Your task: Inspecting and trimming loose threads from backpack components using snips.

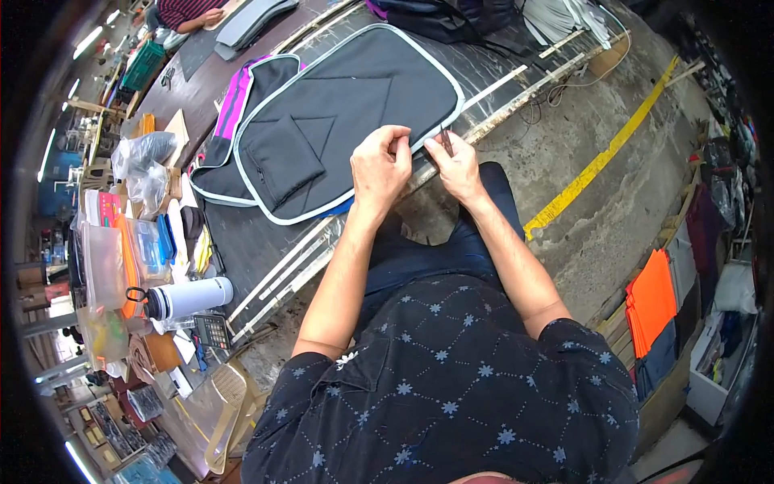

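Observation:
A black fabric bag panel (pixel 363 101) with light grey binding round its edge lies on the dark table in front of me. A small black zipped pouch (pixel 284 161) rests on its left part. My left hand (pixel 379 171) is closed in a pinch above the panel's near edge; what its fingertips hold, if anything, is too small to see. Close beside it, my right hand (pixel 459 169) grips a slim dark tool (pixel 446 140) at the grey binding; its exact kind is unclear. Under the panel's left side is a black and magenta bag piece (pixel 234 105) with grey binding.
The table edge (pixel 484 129) runs diagonally before me. At left are a white bottle (pixel 189 298), a calculator (pixel 212 331) and plastic containers (pixel 105 266). Dark bags (pixel 451 20) lie at the far side. Another person's hand (pixel 211 18) shows at far left. Orange fabric (pixel 651 302) hangs right.

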